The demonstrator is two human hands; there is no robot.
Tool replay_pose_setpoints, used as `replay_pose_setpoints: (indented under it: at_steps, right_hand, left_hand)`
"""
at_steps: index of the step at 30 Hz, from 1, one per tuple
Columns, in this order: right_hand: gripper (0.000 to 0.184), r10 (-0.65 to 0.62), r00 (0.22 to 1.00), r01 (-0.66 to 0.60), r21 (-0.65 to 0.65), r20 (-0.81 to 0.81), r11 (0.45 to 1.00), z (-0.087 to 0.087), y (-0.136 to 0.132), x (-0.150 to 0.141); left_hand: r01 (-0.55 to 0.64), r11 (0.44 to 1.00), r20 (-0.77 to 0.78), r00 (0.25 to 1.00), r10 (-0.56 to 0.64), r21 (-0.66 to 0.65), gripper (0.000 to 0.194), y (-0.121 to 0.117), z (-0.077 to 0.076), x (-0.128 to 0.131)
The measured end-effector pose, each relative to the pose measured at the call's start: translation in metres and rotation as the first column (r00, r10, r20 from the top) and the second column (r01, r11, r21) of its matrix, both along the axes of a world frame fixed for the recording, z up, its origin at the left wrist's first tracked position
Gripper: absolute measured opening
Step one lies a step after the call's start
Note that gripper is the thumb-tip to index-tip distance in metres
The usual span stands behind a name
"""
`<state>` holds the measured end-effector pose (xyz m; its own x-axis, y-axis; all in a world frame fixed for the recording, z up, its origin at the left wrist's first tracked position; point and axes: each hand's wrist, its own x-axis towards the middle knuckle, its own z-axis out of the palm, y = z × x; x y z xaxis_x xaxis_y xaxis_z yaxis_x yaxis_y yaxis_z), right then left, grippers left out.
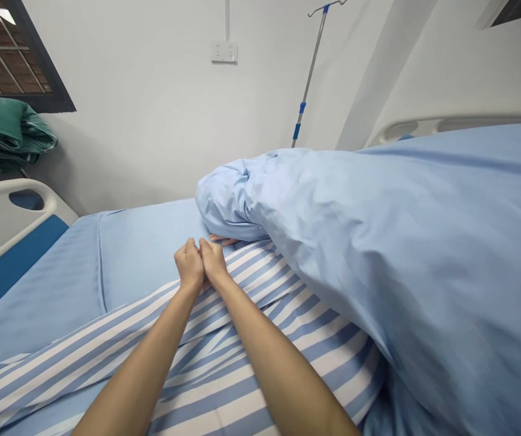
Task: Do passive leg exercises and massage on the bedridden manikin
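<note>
Both arms reach forward over blue-and-white striped cloth (215, 387), which looks like clothing on a person lying on the bed. My left hand (190, 264) is closed in a fist at the cloth's far edge. Pressed up beside it, touching, my right hand (213, 260) is closed too. Whatever the fingers may hold is hidden from me. Just beyond, another person's fingers (225, 240) show from under a light blue quilt (378, 212). The quilt is bunched and covers the right side of the bed.
Light blue sheet (146, 236) covers the mattress. Pale bed-end boards stand at left (56, 203) and at back right (451, 123). An IV pole (312, 63) rises behind the quilt. Folded green fabric (10, 130) lies below the barred window (8, 51). A socket plate (225, 52) is on the wall.
</note>
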<state>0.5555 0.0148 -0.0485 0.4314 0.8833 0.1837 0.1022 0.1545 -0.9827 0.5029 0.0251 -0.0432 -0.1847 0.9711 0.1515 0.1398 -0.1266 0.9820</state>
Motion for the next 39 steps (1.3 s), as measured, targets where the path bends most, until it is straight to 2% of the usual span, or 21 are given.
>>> replay_pose_setpoints:
  at_steps: [3, 5, 8, 11, 14, 16, 21, 24, 26, 31, 34, 37, 39]
  right_hand:
    - [0.037, -0.041, 0.994, 0.046, -0.049, 0.098, 0.998, 0.003, -0.001, 0.003]
    - [0.037, -0.028, 0.978, 0.051, -0.106, 0.208, 0.993, 0.007, -0.002, 0.006]
    - [0.036, 0.045, 0.898, 0.019, -0.141, 0.438, 0.990, 0.016, -0.004, 0.017]
    - [0.039, 0.083, 0.816, -0.039, -0.089, 0.572, 0.995, 0.018, -0.009, 0.029]
    - [0.042, 0.052, 0.838, -0.023, -0.059, 0.543, 0.998, 0.010, -0.013, 0.036]
    - [0.041, 0.012, 0.873, 0.007, -0.038, 0.488, 0.999, 0.003, -0.012, 0.037]
    - [0.041, -0.008, 0.970, -0.009, 0.067, 0.242, 0.998, -0.003, -0.003, 0.042]
    - [0.039, -0.024, 0.992, 0.017, 0.058, 0.126, 0.998, 0.001, 0.000, 0.049]
    - [0.039, -0.057, 0.986, 0.053, 0.031, 0.156, 0.998, 0.007, -0.003, 0.054]
    - [0.040, -0.111, 0.884, 0.094, 0.059, 0.454, 0.994, 0.019, -0.016, 0.064]
    - [0.036, -0.072, 0.877, 0.089, -0.013, 0.475, 0.996, 0.017, -0.018, 0.070]
    - [0.035, -0.043, 0.891, 0.096, -0.096, 0.452, 0.991, 0.011, -0.014, 0.074]
    - [0.038, -0.045, 0.905, 0.090, -0.086, 0.422, 0.992, 0.008, -0.010, 0.076]
  left_hand:
    - [-0.032, 0.999, -0.141, 0.990, 0.029, -0.018, 0.037, -0.004, -0.009, 0.003]
    - [-0.002, 1.000, -0.235, 0.972, 0.005, 0.011, 0.039, -0.006, -0.013, 0.001]
    - [0.063, 0.997, -0.269, 0.962, -0.048, 0.047, 0.041, -0.009, -0.014, 0.000]
    - [0.097, 0.993, -0.310, 0.948, -0.073, 0.062, 0.044, -0.010, -0.013, 0.001]
    - [0.095, 0.993, -0.388, 0.920, -0.061, 0.071, 0.048, -0.010, -0.013, 0.004]
    - [0.114, 0.991, -0.384, 0.920, -0.081, 0.063, 0.046, -0.008, -0.010, 0.007]
    - [0.085, 0.996, -0.179, 0.981, -0.081, 0.016, 0.039, -0.001, 0.007, 0.028]
    - [0.036, 0.999, -0.120, 0.992, -0.034, 0.007, 0.037, -0.002, 0.009, 0.042]
    - [0.054, 0.998, -0.195, 0.979, -0.049, 0.023, 0.038, -0.005, 0.004, 0.046]
    - [0.153, 0.987, -0.337, 0.933, -0.130, 0.044, 0.042, -0.013, -0.009, 0.045]
    - [0.143, 0.988, -0.373, 0.921, -0.110, 0.063, 0.045, -0.014, -0.009, 0.044]
    - [0.156, 0.988, -0.317, 0.938, -0.142, 0.020, 0.042, -0.009, -0.003, 0.049]
    - [0.159, 0.987, -0.212, 0.964, -0.160, -0.020, 0.038, -0.004, 0.006, 0.056]
